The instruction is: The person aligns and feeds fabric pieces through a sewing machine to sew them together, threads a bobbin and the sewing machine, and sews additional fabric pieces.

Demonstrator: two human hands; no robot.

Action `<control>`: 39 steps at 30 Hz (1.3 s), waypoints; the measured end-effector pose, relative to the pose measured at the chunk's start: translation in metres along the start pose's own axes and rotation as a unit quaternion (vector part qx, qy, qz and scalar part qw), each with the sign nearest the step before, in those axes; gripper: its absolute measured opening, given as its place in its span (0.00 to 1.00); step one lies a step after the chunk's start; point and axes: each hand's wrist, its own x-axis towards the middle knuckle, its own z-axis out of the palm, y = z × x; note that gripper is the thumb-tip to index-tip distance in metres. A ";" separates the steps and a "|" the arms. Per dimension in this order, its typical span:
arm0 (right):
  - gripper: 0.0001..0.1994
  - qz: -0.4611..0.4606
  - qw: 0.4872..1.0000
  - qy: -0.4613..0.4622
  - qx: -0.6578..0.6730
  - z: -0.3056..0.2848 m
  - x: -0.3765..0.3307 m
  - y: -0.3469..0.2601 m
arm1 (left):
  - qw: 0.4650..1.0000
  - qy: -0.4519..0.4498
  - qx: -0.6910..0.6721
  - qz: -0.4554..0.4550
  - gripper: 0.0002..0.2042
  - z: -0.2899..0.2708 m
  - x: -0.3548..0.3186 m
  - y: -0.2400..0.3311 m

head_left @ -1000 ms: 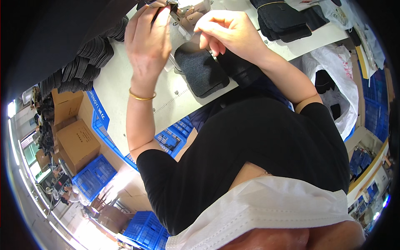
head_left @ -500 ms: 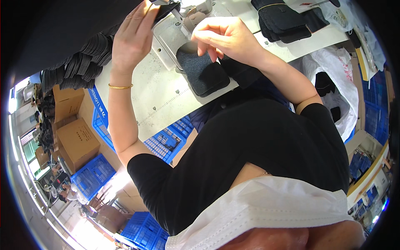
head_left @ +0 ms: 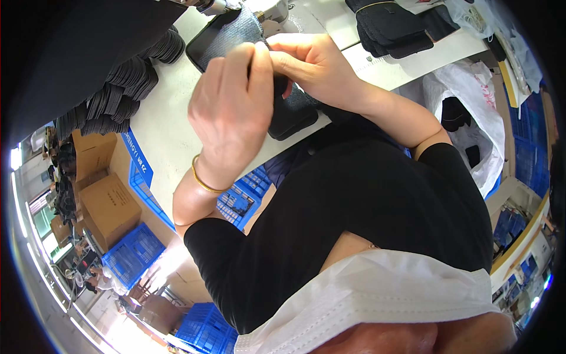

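Observation:
My left hand [head_left: 233, 109] and my right hand [head_left: 324, 68] meet over the white sewing table [head_left: 168, 118]. Between them is a dark grey, round-cornered fabric piece [head_left: 227, 36]. Fingertips of both hands pinch its near right edge, and its far end lies close to the sewing machine's metal parts [head_left: 274, 9]. More dark fabric pieces [head_left: 293, 118] lie under my hands at the table's front edge, partly covered by my fingers.
Stacks of black fabric pieces [head_left: 124, 82] line the table's left side. A banded black bundle [head_left: 389, 26] lies at the far right. A white sack [head_left: 471, 118] with dark pieces stands right of the table. Blue crates [head_left: 132, 253] and cardboard boxes [head_left: 109, 203] stand at left.
My left hand has come down and right from the machine to meet my right hand. A fabric piece now lies by the machine, and both hands have closed on its edge.

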 end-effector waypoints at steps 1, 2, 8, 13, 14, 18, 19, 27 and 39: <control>0.10 0.001 1.000 0.002 0.001 -0.001 -0.001 -0.002 | 1.000 -0.001 -0.002 0.001 0.16 0.001 0.001 0.000; 0.10 0.004 1.000 0.003 -0.002 -0.001 -0.002 -0.006 | 1.000 0.012 -0.004 0.006 0.18 0.001 0.001 0.001; 0.11 -0.011 1.000 0.006 -0.013 -0.008 0.003 -0.006 | 0.999 0.043 -0.007 0.016 0.21 0.016 0.004 -0.007; 0.11 -0.018 1.000 0.004 0.006 -0.008 0.011 -0.002 | 0.999 0.047 0.012 0.014 0.21 0.026 0.007 -0.017; 0.11 -0.006 1.000 0.004 -0.006 -0.008 0.013 -0.003 | 0.998 0.059 0.018 0.017 0.20 0.029 0.007 -0.021; 0.11 0.003 1.000 0.006 -0.019 -0.008 0.019 -0.004 | 0.998 0.051 0.020 -0.010 0.15 0.028 0.011 -0.022; 0.11 0.003 1.000 0.006 -0.019 -0.008 0.019 -0.004 | 0.998 0.051 0.020 -0.010 0.15 0.029 0.011 -0.022; 0.11 -0.008 0.999 -0.008 -0.039 -0.012 0.015 -0.002 | 0.974 0.111 -0.184 -0.070 0.18 0.016 -0.003 -0.023; 0.28 -0.104 0.827 0.080 -0.546 -0.068 -0.038 0.041 | 0.637 0.066 -0.539 -0.547 0.08 0.071 0.014 -0.097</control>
